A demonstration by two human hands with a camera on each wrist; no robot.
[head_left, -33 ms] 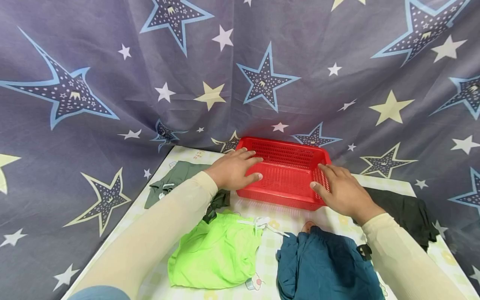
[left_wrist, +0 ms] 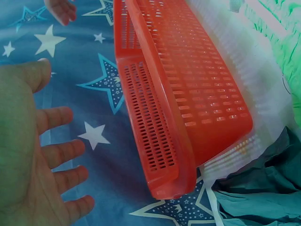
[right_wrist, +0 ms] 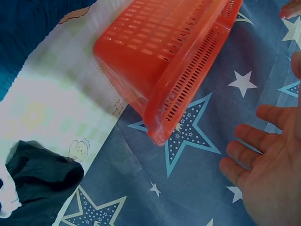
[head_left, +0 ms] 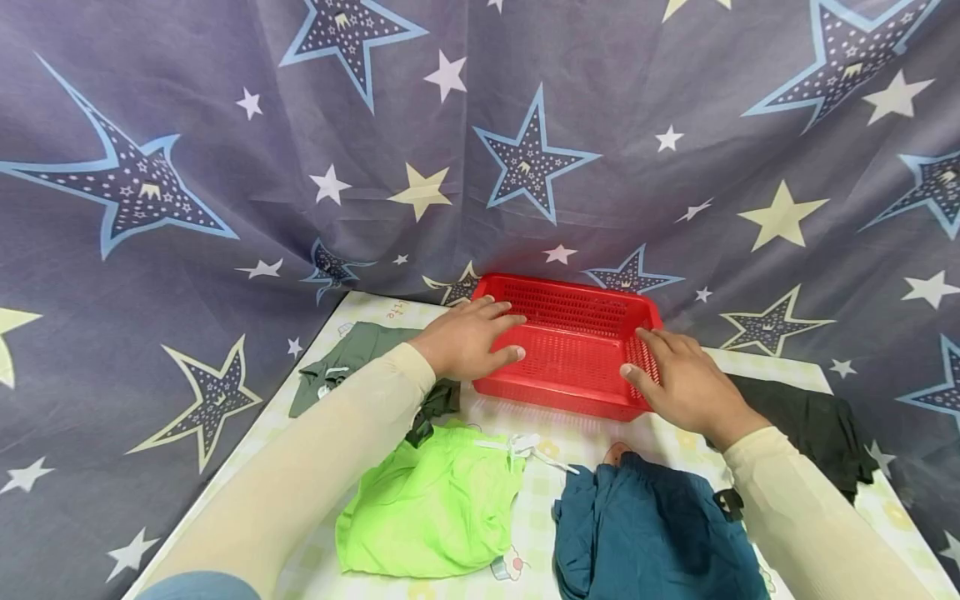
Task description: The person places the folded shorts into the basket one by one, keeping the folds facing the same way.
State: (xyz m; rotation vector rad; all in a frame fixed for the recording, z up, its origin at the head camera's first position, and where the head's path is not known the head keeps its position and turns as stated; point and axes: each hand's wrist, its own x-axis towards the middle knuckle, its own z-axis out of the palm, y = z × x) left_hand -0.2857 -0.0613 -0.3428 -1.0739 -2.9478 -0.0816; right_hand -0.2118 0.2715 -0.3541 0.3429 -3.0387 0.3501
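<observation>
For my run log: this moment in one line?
red basket: upright on table | left hand: empty, by its left end | right hand: empty, by its right end | lime garment, blue garment: on table

There are four garments (head_left: pixel 435 508), one red basket (head_left: pixel 562 402), two hands (head_left: pixel 467 340) and one covered table (head_left: pixel 538 508).

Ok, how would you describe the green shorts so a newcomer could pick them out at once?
On the table, find the red basket at the back. In front of it, toward the left, lie the green shorts, beside the blue shorts. Their bright lime colour sets them apart: the other clothes are all darker.
</observation>
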